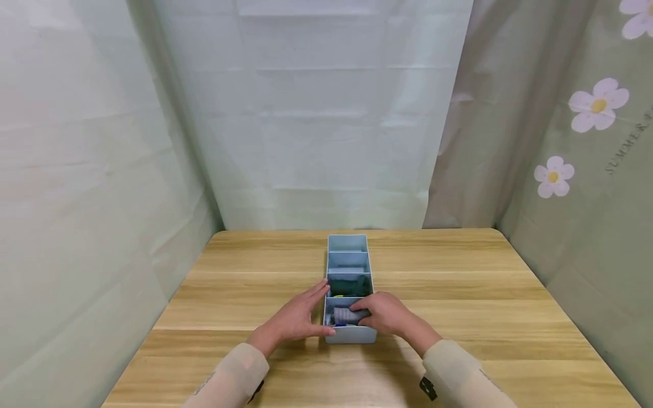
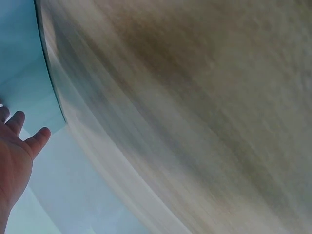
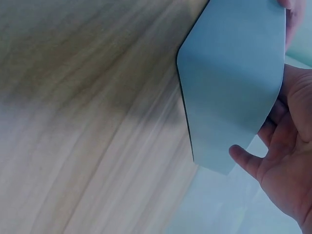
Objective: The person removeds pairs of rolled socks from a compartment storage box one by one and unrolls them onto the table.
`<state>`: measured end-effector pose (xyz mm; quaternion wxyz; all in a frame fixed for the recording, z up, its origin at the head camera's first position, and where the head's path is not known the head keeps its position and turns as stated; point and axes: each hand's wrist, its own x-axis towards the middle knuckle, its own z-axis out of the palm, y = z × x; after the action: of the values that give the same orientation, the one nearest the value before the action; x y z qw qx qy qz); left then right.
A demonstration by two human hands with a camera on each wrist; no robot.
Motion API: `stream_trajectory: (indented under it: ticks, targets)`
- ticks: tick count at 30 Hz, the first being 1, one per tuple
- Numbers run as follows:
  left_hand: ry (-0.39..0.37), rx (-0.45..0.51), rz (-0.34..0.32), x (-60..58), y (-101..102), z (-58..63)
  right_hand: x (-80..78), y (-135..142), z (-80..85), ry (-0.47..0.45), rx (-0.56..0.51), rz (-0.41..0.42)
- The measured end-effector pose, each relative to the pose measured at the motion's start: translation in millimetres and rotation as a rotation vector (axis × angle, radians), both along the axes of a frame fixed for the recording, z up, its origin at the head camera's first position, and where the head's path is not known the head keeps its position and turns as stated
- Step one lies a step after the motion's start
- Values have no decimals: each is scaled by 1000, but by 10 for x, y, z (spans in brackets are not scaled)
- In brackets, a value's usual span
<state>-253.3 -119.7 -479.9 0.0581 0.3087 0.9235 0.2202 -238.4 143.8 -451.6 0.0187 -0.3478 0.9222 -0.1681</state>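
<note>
A light blue divided storage box stands lengthwise on the table, its compartments in a row. In the nearest compartment lies a grey rolled cloth, perhaps a sock. My right hand reaches over the right wall and pinches this roll at its right end. My left hand rests against the left wall with fingers extended, the thumb at the front corner. A dark green cloth with a bit of yellow fills the compartment behind. Both wrist views show the box's outer wall, its contents hidden.
The wooden table surrounds the box on all sides. A pale curtain hangs behind the table, with more fabric at left and a flower-patterned sheet at right. The two farther compartments show pale blue inner walls.
</note>
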Motion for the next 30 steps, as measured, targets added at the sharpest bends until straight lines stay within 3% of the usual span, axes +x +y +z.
stream_trajectory:
  ticks: [9, 15, 23, 30]
  targets:
    - [2, 21, 2, -4, -12, -16, -70, -38, -30, 6, 59, 15]
    - [6, 17, -10, -4, -16, -6, -88, -44, -113, 36, -26, -15]
    - [8, 20, -7, -1, -8, -3, -70, -20, -184, -2, -144, -73]
    - [-2, 9, -1, 0, -2, -24, -21, -10, -129, 74, -190, -117]
